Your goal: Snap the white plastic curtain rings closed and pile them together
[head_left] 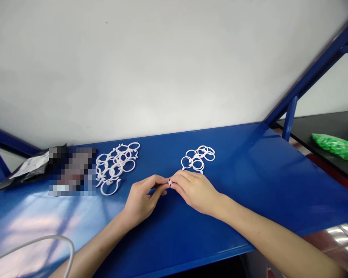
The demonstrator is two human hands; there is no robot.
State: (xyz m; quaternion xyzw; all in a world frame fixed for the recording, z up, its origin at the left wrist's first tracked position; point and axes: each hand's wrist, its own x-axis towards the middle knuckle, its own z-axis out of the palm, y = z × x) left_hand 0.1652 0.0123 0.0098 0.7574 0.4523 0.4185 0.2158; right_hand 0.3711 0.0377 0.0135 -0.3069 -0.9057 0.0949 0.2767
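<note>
Head view, near side first: shows a pale cable (pixel 50 236) curving in at the near left and bending across the left forearm (pixel 98 243). At the near right, shows the right forearm (pixel 255 226) slanting over the blue table (pixel 249 166), with brownish tiles (pixel 327 243) below the right end of the tabletop.

Farther in, near the middle, shows the left hand (pixel 142 199) and the right hand (pixel 195 191) meeting at the fingertips. Gripped by both at once: a small white piece (pixel 170 183), pinched by left thumb and index finger on one side and by right thumb and fingers on the other. Shows dark bits on it, but too small and too covered to make out fully.

Just past the right hand, shows a small cluster of white rings (pixel 195 157), overlapping, with little knobs. Past the left hand, to the left, shows a larger heap of white rings (pixel 116 164). Farther left, next to that heap, shows a flat dark item (pixel 75 170) under pixel blocks, then a black package (pixel 36 166).

On the far side, shows a pale wall (pixel 162 69); at the far right, a slanting blue frame (pixel 316 68) and, past it, a bag of green pieces (pixel 336 146) on a black surface (pixel 298 125).
</note>
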